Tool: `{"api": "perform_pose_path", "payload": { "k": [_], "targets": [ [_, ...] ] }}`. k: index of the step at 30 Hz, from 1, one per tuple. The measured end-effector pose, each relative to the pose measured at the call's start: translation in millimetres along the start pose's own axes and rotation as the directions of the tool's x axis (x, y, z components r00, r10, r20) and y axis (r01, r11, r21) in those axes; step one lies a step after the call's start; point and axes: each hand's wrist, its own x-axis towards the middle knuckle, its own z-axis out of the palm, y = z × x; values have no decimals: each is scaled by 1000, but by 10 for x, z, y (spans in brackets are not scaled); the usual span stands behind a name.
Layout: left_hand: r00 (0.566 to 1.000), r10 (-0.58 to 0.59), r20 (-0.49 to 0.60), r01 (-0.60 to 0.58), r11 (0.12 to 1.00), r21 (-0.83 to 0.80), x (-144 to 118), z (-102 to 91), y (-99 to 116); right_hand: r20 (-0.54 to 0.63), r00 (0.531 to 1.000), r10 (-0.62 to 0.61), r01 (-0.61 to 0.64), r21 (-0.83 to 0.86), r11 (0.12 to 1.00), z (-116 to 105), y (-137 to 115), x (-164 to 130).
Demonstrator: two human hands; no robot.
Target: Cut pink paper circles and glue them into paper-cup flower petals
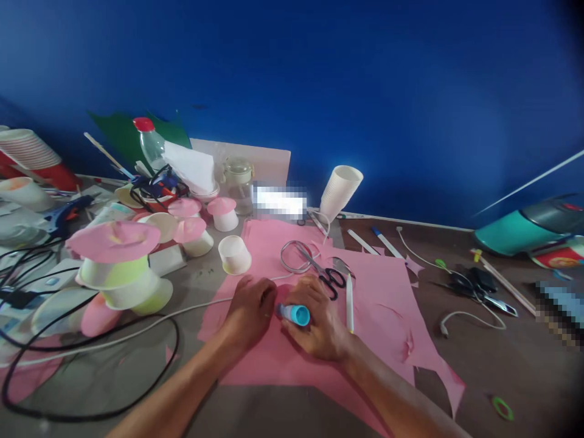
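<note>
My right hand [319,319] grips a blue-capped glue stick [294,314] low over a large pink paper sheet [374,304] on the table. My left hand [252,307] is curled next to it, fingers pressing a small pink paper piece onto the sheet by the stick's tip. Black-handled scissors [326,271] lie just beyond my right hand. A white pen [349,302] lies to its right. A white paper cup [234,254] stands upright beyond my left hand.
Pink-topped paper cup mushrooms [119,261] crowd the left, with black cables [91,365], a glue gun [68,213] and a bottle [149,143]. A stack of cups [340,190] leans at the back. White cable [469,316], sticks and a teal case [520,231] lie right. Blue wall behind.
</note>
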Motion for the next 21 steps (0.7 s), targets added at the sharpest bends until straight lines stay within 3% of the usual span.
{"api": "perform_pose_path", "payload": {
  "k": [3,10,21],
  "targets": [
    [1000,-1,3,1,1000,5,-2,-8,-4,73,997,10,-10,2,1000,-17,-20,17],
    [998,-57,-12,57,998,-21,1,-13,37,111,993,-38,27,107,994,-67,20,16],
    [998,-62,6,62,998,-20,18,-7,18,207,972,110,-161,246,956,-188,51,44]
  ]
}}
